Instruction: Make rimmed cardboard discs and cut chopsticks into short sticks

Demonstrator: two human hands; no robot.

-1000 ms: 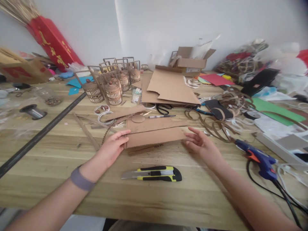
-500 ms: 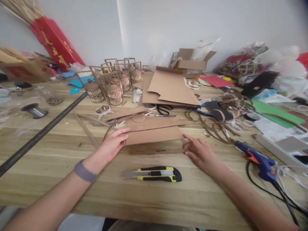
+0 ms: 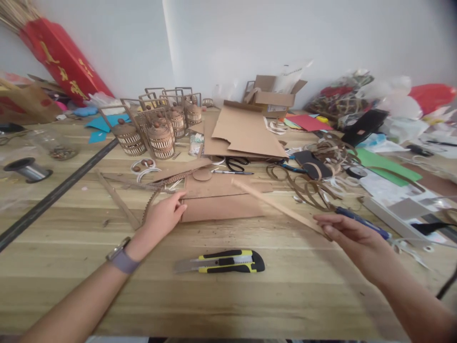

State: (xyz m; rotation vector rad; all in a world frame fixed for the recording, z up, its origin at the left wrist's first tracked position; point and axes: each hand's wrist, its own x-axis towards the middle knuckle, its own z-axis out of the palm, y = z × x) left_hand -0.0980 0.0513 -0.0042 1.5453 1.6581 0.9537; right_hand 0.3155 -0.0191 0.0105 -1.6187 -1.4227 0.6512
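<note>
My left hand has its thumb and fingertips at the left edge of a folded cardboard piece, which lies on the wooden table. In my right hand is a narrow cardboard strip, pinched by its right end. The strip slants up to the left, held above the table and the cardboard's right part. Nearer to me lies a yellow and black utility knife with its blade out to the left. A blue glue gun is partly hidden behind my right hand.
Several small woven baskets with tall handles stand at the back left. Larger cardboard sheets lie behind the folded piece, near black scissors. Brown paper strips tangle at the right. A wire spool sits at far left.
My right hand has lifted the cardboard strip off the table and moved right with it. My left hand stays at the folded cardboard, and the view has turned slightly right.
</note>
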